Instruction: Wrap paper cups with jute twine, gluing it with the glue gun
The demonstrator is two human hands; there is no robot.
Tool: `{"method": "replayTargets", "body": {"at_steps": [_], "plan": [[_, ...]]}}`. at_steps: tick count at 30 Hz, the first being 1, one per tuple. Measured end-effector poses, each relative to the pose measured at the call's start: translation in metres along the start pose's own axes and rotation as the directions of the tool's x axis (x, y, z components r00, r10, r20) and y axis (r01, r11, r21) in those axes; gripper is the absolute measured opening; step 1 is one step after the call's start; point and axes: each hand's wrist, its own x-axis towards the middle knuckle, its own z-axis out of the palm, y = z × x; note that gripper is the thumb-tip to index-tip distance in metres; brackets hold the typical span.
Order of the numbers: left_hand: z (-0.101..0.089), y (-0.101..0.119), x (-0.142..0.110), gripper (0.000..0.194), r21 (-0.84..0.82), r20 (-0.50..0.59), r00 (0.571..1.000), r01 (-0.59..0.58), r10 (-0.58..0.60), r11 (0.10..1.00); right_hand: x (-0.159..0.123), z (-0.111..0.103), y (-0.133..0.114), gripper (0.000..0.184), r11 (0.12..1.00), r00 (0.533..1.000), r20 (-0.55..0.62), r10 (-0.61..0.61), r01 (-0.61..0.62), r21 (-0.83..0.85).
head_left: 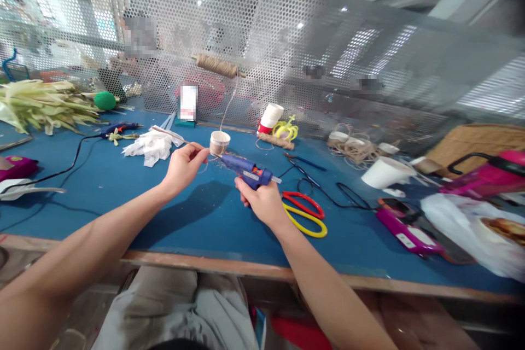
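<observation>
White cup with tan twine around its lower part [220, 143] stands upright on the blue tabletop [184, 229], at about twelve o'clock in the head view, just beyond the hands. One pale strand [230, 101] rises from it to a brown twine spool [216, 65] before the perforated metal screen [287, 27]; the strand's lower end is hard to make out.

The left hand [186, 167], at nine to eight o'clock of the cup, has thumb and forefinger pinched nearly closed beside it. A thin strand loops near their tips, too fine to tell whether they grip it or touch the cup.

The right hand [260, 197], at five o'clock of the cup, has its fingers curled closed around the handle of a blue plastic glue gun with orange parts [248, 170], hiding most of that handle. Its nozzle points toward the cup's base; whether the two touch is unclear.

At four o'clock from the cup lie red and yellow looped handles [305, 216], partly covered by the right hand; no blades can be made out. A crumpled white cloth [151, 146] lies at nine o'clock. At ten o'clock, blurring obscures the front of an upright object with a teal base [187, 106]. A magenta object with a black handle [488, 175] and a translucent plastic bag [471, 229], at three to four o'clock, are both cut off by the right edge.
</observation>
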Motion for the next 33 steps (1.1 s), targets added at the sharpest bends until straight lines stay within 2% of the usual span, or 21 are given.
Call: {"method": "replayTargets", "body": {"at_steps": [15,19,33], "plan": [[0.0001,-0.0002,-0.0006,0.021,0.022,0.018,1.0,-0.004,0.003,1.0,-0.0007,0.0004,-0.0004,0.029,1.0,1.0,0.008,-0.018,0.018,-0.009],[-0.0004,0.0006,0.0007,0.021,0.031,0.011,1.0,0.009,-0.009,0.999,-0.0002,0.0001,0.0003,0.028,1.0,1.0,0.001,0.011,-0.011,-0.01],[-0.0008,-0.0022,0.0027,0.021,-0.031,0.012,0.999,0.039,-0.039,0.999,0.0011,-0.0018,0.0026,0.027,1.0,1.0,-0.01,0.003,-0.003,0.018]]}}
